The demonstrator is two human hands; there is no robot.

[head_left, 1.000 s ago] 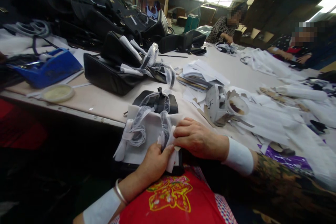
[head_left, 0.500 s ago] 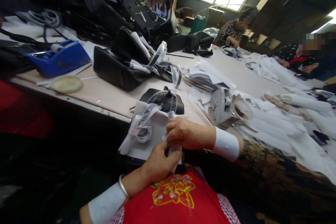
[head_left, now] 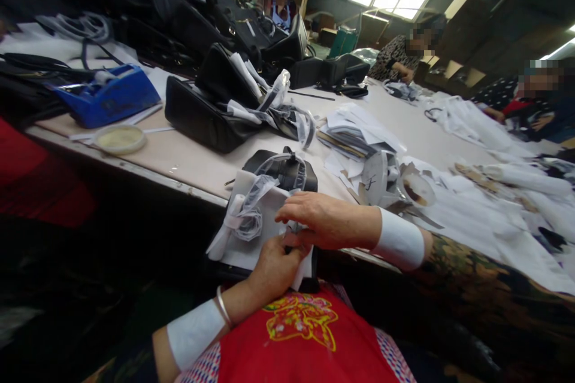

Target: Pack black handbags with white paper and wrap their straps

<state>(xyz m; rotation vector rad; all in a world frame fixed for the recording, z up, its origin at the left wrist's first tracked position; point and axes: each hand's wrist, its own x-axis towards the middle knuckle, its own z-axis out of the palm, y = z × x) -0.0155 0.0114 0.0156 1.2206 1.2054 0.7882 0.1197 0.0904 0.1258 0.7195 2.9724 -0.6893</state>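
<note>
A black handbag (head_left: pixel 281 169) lies at the table edge in front of me, a white sheet (head_left: pixel 272 209) spread over its near part. Clear plastic film covers its raised handle (head_left: pixel 300 175). At the left, a white paper roll (head_left: pixel 220 243) and a coiled wrapped cord (head_left: pixel 250 224) rest on the sheet. My left hand (head_left: pixel 276 266) is closed around white wrapping paper (head_left: pixel 303 275) at the bag's right side. My right hand (head_left: pixel 321 218) lies just above, its fingers stretched leftward and its thumb close to my left fingertips. The spot between the hands is partly hidden.
A blue tape dispenser (head_left: pixel 110 96) and a round tape roll (head_left: pixel 120 139) sit at the left. Behind the work stands another black bag (head_left: pixel 202 114). Stacked papers (head_left: pixel 345 131), a grey tape dispenser (head_left: pixel 380 179) and white wrapping sheets (head_left: pixel 476 221) lie rightward. Several co-workers sit beyond.
My right hand has gone from a pinch to stretched fingers, lying over the wrapping. My left hand stays low at the same side. The view has shifted slightly.
</note>
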